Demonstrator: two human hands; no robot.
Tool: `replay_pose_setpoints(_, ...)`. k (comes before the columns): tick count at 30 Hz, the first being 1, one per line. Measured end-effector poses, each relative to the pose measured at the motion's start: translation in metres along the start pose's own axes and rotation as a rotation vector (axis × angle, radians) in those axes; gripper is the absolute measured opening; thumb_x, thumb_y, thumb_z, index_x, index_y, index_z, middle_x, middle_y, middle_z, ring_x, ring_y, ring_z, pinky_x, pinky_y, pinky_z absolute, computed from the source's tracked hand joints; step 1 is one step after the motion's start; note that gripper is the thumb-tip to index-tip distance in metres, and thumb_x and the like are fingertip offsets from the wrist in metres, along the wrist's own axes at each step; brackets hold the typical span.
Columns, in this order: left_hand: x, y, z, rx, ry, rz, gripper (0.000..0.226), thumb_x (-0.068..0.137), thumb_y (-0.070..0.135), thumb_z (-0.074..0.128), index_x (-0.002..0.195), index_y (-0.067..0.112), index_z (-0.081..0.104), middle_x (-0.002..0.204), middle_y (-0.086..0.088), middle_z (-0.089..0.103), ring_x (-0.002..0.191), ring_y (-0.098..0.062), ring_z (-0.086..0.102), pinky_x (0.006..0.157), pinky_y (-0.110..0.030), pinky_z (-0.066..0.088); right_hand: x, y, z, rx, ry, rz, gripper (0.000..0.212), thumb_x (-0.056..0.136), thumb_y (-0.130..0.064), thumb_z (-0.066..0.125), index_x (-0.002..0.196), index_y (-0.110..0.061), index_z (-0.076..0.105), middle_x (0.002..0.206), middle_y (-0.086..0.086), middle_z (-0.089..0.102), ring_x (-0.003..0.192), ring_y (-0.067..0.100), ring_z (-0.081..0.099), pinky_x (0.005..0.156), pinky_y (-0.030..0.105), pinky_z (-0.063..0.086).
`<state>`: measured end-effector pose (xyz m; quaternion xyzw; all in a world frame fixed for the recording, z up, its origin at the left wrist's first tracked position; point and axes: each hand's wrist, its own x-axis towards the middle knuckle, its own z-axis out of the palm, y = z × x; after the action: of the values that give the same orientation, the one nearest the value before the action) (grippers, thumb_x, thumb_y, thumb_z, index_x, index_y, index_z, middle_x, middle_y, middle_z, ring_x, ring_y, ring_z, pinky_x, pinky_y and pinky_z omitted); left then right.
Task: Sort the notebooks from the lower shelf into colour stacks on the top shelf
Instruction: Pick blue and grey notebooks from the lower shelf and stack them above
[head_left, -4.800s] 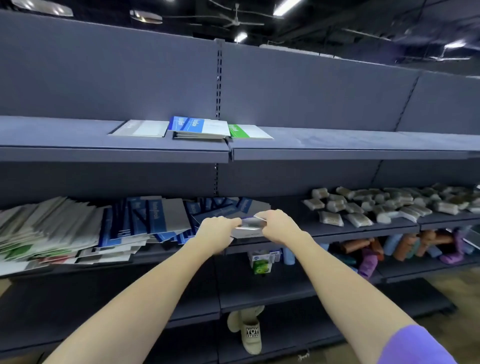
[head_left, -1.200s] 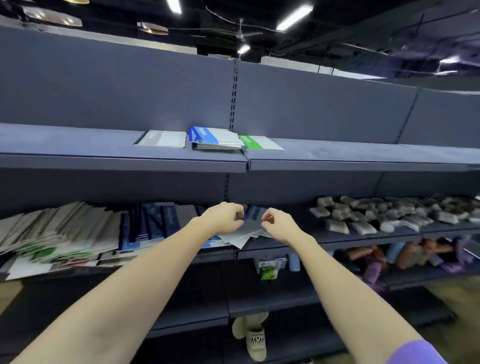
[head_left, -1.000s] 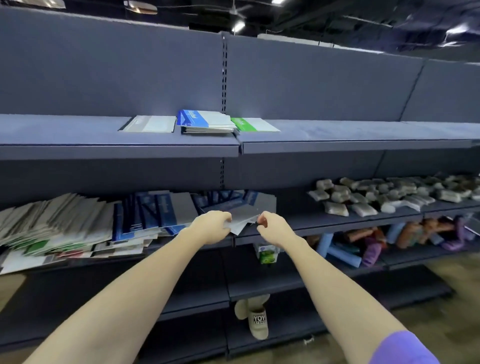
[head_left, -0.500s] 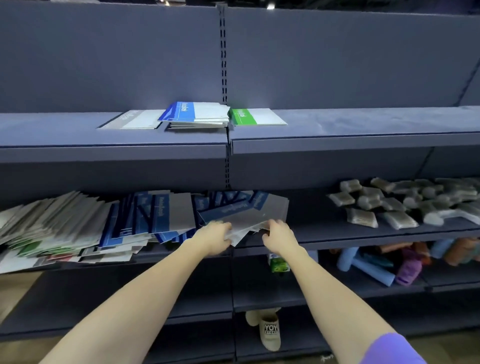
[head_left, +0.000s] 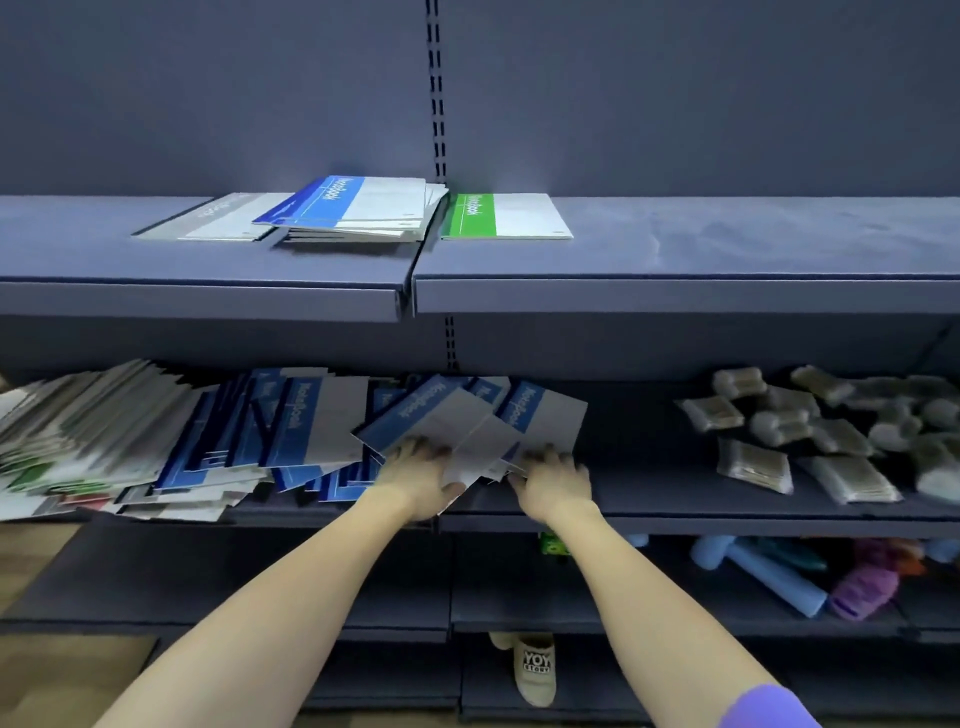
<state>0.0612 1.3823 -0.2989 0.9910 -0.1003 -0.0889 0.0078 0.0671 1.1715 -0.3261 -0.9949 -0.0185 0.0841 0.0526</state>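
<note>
On the top shelf (head_left: 727, 291) lie a grey notebook (head_left: 223, 218), a stack of blue notebooks (head_left: 358, 208) and a green notebook (head_left: 506, 215), side by side. The lower shelf (head_left: 675, 514) carries a long leaning pile of notebooks (head_left: 156, 436), grey and green at the left, blue towards the middle. My left hand (head_left: 423, 480) grips the lower edge of a few fanned blue notebooks (head_left: 467, 421), fingers on top and thumb beneath. My right hand (head_left: 553, 480) rests with spread fingers at the lower right corner of the same fan.
Several small packets (head_left: 810, 431) are heaped on the right part of the lower shelf. Below that, blue and purple items (head_left: 779, 577) lie on another shelf, and a beige slipper (head_left: 535, 670) sits on the bottom one. The top shelf is bare right of the green notebook.
Both hands have moved forward onto the lower shelf with the fanned blue notebooks, which now lie against the pile. The view has tilted down and closer.
</note>
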Motion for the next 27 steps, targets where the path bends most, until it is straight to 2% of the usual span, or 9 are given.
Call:
replay_pose_setpoints(4,0.001,0.016,0.003,0.051,0.015,0.003,0.072,0.095,0.060,0.045,0.155,0.026,0.023,0.157,-0.010,0.024,0.145,-0.034,0.018,0.116,-0.044,0.021,-0.003,0.006,0.004,0.021,0.060,0.009,0.055,0.100,-0.051,0.043,0.140,-0.014,0.050,0.143,0.017,0.039,0.129,0.037,0.041,0.105,0.044,0.038)
replay_pose_setpoints(9,-0.004,0.030,0.018,0.156,0.036,0.014,0.086,0.091,0.064,0.046,0.158,0.022,0.012,0.156,-0.012,0.022,0.143,-0.039,0.017,0.115,-0.051,0.018,-0.006,0.015,0.010,0.174,0.058,-0.033,0.061,0.097,-0.046,0.050,0.145,-0.009,0.040,0.142,0.017,0.045,0.130,0.036,0.041,0.106,0.040,0.039)
replay_pose_setpoints(12,-0.009,0.034,0.024,0.127,0.029,0.004,0.090,0.090,0.064,0.047,0.159,0.021,0.007,0.154,-0.010,0.021,0.142,-0.040,0.017,0.116,-0.055,0.019,-0.015,0.017,0.012,0.108,0.063,-0.050,0.068,0.093,-0.053,0.051,0.149,-0.017,0.036,0.144,0.014,0.041,0.130,0.037,0.041,0.106,0.044,0.038)
replay_pose_setpoints(15,-0.013,0.031,0.027,0.143,0.042,0.028,0.096,0.089,0.064,0.051,0.159,0.018,0.005,0.153,-0.008,0.021,0.139,-0.036,0.022,0.115,-0.054,0.022,-0.024,0.014,0.011,-0.009,0.025,-0.049,0.075,0.089,-0.069,0.045,0.150,-0.027,0.034,0.147,0.014,0.033,0.130,0.040,0.036,0.106,0.054,0.034)
replay_pose_setpoints(19,-0.020,0.023,0.029,0.217,0.050,0.055,0.102,0.086,0.059,0.061,0.158,0.012,0.007,0.154,-0.008,0.022,0.139,-0.032,0.024,0.114,-0.048,0.025,-0.031,0.006,0.009,0.003,-0.076,-0.002,0.100,0.075,-0.083,0.054,0.155,-0.030,0.024,0.157,0.015,0.020,0.143,0.045,0.018,0.115,0.065,0.016)
replay_pose_setpoints(21,-0.023,0.021,0.029,0.248,0.058,0.061,0.100,0.085,0.051,0.067,0.158,0.014,0.008,0.153,-0.008,0.023,0.138,-0.032,0.025,0.114,-0.047,0.025,-0.034,0.007,0.011,0.028,-0.132,0.002,0.111,0.071,-0.074,0.068,0.157,-0.031,0.014,0.163,0.015,0.011,0.149,0.047,0.001,0.117,0.068,0.002)
replay_pose_setpoints(23,-0.026,0.019,0.031,0.275,0.047,0.037,0.096,0.086,0.041,0.068,0.158,0.019,0.007,0.153,-0.009,0.019,0.140,-0.035,0.021,0.114,-0.049,0.023,-0.040,0.008,0.017,-0.008,-0.140,-0.013,0.109,0.075,-0.052,0.078,0.157,-0.031,0.009,0.165,0.013,0.003,0.149,0.048,-0.008,0.116,0.070,-0.004)
replay_pose_setpoints(25,-0.029,0.016,0.038,0.290,0.036,-0.008,0.091,0.088,0.029,0.065,0.157,0.027,0.005,0.159,-0.013,0.007,0.144,-0.043,0.009,0.117,-0.056,0.014,-0.046,0.009,0.025,-0.090,-0.084,-0.043,0.097,0.083,-0.024,0.072,0.156,-0.030,0.009,0.166,0.012,0.000,0.149,0.048,-0.007,0.116,0.071,0.000)
replay_pose_setpoints(27,-0.035,0.012,0.044,0.310,0.039,-0.022,0.091,0.088,0.019,0.061,0.156,0.031,0.003,0.161,-0.018,-0.005,0.145,-0.049,-0.002,0.118,-0.062,0.006,-0.051,0.010,0.028,-0.126,-0.025,-0.062,0.090,0.084,-0.005,0.063,0.155,-0.030,0.012,0.166,0.010,0.004,0.150,0.046,0.000,0.117,0.069,0.005)
